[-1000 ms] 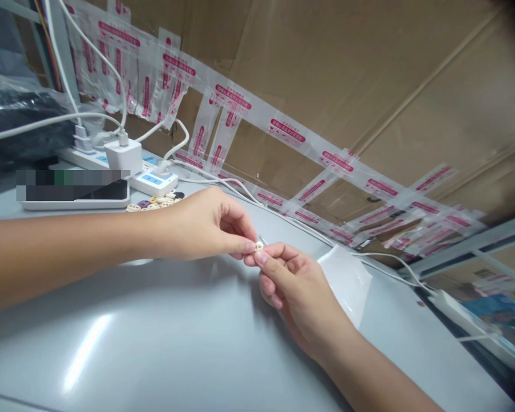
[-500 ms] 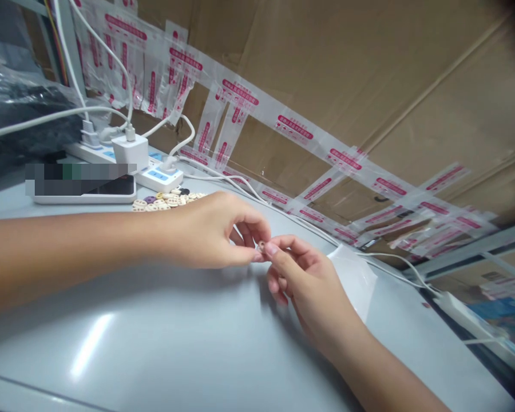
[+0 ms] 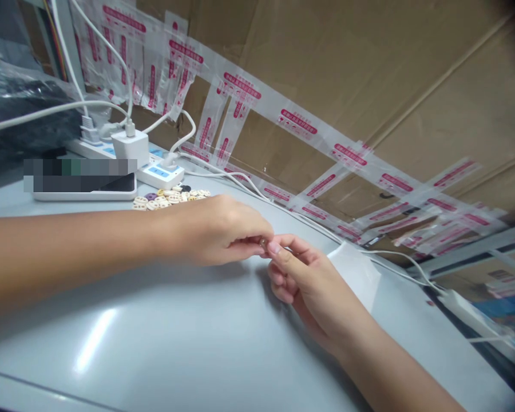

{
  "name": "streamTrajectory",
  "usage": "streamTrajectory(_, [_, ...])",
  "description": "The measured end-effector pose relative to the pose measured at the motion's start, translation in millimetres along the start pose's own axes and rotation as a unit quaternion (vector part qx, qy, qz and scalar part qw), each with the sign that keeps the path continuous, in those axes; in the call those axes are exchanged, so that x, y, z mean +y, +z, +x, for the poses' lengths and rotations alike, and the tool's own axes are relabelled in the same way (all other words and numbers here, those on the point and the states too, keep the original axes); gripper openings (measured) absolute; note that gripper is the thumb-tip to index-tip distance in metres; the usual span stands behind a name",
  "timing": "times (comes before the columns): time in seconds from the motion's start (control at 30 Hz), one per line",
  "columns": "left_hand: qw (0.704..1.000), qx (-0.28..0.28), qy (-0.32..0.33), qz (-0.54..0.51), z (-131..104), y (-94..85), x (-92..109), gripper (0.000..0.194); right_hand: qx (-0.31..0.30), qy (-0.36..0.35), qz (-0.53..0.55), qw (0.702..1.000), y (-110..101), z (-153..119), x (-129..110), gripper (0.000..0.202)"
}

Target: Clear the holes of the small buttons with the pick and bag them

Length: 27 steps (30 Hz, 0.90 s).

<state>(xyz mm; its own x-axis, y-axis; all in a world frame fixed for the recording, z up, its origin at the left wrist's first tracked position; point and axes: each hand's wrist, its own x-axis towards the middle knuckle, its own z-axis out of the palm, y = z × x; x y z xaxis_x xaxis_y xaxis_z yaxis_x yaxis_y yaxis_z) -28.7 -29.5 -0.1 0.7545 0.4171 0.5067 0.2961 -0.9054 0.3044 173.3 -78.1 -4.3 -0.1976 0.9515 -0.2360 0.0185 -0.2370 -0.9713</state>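
My left hand (image 3: 223, 232) reaches in from the left, its thumb and fingertips closed on a small brownish piece (image 3: 263, 243). On the other side of that piece, the thumb and index finger of my right hand (image 3: 311, 283) pinch it too, the other fingers curled below. The fingertips of both hands meet and cover most of the piece, so its shape is hard to make out. Both hands are just above the pale grey table (image 3: 167, 343). Behind my left wrist lies a pile of small cream, purple, yellow and black pieces (image 3: 171, 196).
A phone with a white edge (image 3: 86, 196) lies at the left, beside a power strip (image 3: 161, 176) with a white charger (image 3: 130, 147) and cables. Translucent sheet (image 3: 356, 272) lies behind my right hand. A taped cardboard wall (image 3: 300, 123) stands at the back.
The fingers of my left hand have closed down toward its thumb, narrowing the gap between them. My right hand has barely moved. The view has shifted slightly.
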Motion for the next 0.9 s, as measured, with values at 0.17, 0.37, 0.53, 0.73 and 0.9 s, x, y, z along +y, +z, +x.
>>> streamTrajectory(0.17, [0.999, 0.001, 0.03, 0.04, 0.9, 2.3, 2.6, 0.024, -0.017, -0.009, 0.018, 1.0, 0.8, -1.3, -1.7, 0.031])
streamTrajectory(0.37, [0.999, 0.011, 0.045, 0.024, 0.0, 5.5, -4.6, 0.023, -0.011, -0.011, 0.009, 1.0, -0.7, -1.7, -0.9, 0.029])
streamTrajectory(0.53, [0.998, 0.02, 0.043, 0.029, -0.8, 2.5, -2.6, 0.017, -0.008, -0.001, 0.012, 1.0, -0.8, -1.0, 0.8, 0.029])
streamTrajectory(0.73, [0.997, 0.017, 0.055, 0.045, -0.2, 0.5, 1.5, 0.017, -0.023, -0.002, 0.005, 1.0, -0.3, -1.6, 1.5, 0.028])
streamTrajectory(0.9, [0.996, 0.024, 0.067, 0.062, -2.4, 3.3, -3.6, 0.018, -0.022, -0.004, -0.015, 1.0, -0.5, -2.4, 0.7, 0.027])
